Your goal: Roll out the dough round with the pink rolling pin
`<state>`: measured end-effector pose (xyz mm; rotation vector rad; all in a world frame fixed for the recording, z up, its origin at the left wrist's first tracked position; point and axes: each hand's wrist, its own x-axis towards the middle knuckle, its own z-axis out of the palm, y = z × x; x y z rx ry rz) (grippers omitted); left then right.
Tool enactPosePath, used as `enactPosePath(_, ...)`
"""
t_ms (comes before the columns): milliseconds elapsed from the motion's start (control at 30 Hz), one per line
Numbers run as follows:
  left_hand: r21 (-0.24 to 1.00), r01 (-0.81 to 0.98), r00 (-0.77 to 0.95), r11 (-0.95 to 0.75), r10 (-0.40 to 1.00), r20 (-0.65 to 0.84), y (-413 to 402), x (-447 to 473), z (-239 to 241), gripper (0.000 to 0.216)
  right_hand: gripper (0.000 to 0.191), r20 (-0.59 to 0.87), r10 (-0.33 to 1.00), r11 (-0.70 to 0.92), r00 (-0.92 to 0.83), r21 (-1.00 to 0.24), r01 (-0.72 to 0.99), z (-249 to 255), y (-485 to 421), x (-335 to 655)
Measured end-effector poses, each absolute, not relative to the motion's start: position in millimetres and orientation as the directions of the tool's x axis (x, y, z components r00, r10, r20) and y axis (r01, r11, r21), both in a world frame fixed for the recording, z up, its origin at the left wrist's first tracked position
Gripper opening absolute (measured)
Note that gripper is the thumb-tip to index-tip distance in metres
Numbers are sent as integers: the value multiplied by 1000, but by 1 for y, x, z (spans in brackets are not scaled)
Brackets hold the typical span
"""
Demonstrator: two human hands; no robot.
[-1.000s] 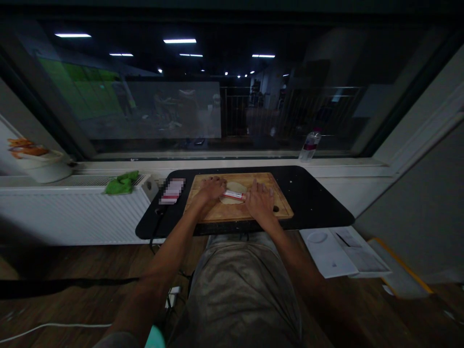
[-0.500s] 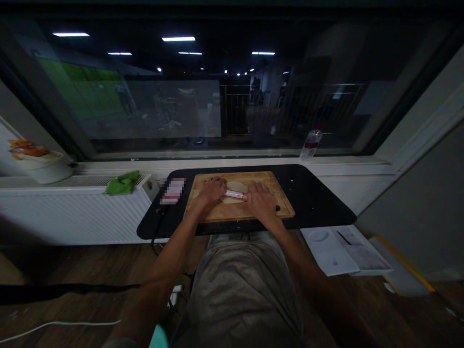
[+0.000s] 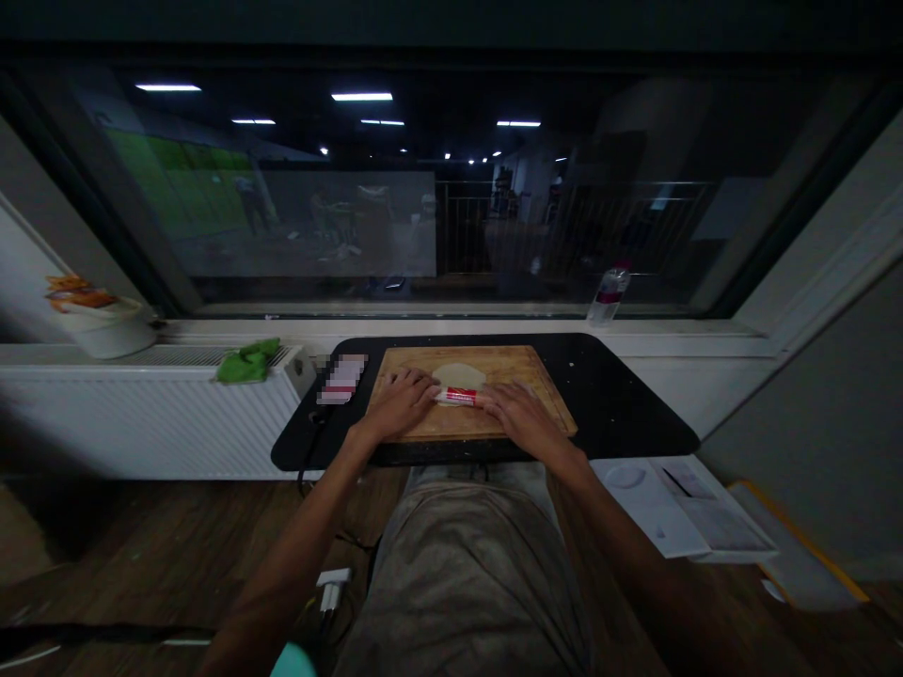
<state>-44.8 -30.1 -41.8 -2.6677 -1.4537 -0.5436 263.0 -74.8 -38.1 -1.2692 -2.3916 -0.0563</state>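
Observation:
A rolling pin (image 3: 460, 396) with a red and white label around its middle lies crosswise on a flat, pale sheet of dough (image 3: 458, 375). My left hand (image 3: 404, 402) rests over the pin's left end, fingers reaching forward and inward. Over the right end lies my right hand (image 3: 523, 412), its fingers pointing forward and to the left. Both hands cover the ends, so how far the fingers curl around them is hidden. Beneath the dough is a wooden cutting board (image 3: 451, 432). Most of the visible dough lies beyond the pin.
The board sits on a black tabletop (image 3: 635, 414). A blurred-out phone-shaped object (image 3: 342, 379) lies left of the board. A plastic bottle (image 3: 608, 294) stands on the windowsill. A green cloth (image 3: 249, 361) lies on the radiator (image 3: 204, 414). A white box (image 3: 663, 508) is lower right.
The rolling pin has rolled toward me under both hands, turning so more of its red label shows. More dough is visible beyond it. The whole view has shifted slightly.

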Motion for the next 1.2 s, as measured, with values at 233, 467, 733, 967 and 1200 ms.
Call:
enactPosePath(233, 139, 793, 499, -593, 763, 410, -25, -48, -40, 29, 40, 375, 748, 649, -547, -243, 721, -28, -41, 274)
enactPosePath(467, 143, 830, 432, -539, 784, 445, -16, -50, -21, 24, 33, 348, 779, 627, -522, -412, 661, -11, 18, 263)
enactPosePath(733, 210, 828, 415, -521, 819, 396, -31, -53, -33, 32, 44, 275, 870, 477, -409, -257, 841, -1, 46, 228)
enactPosePath(967, 200, 830, 416, -521, 817, 400, -27, -56, -25, 23, 39, 302, 702, 697, -645, -104, 709, -12, 38, 235)
enactPosePath(1200, 334, 908, 8, -252, 808, 590, -22, -41, -32, 39, 36, 420, 801, 501, -427, -78, 862, -14, 27, 248)
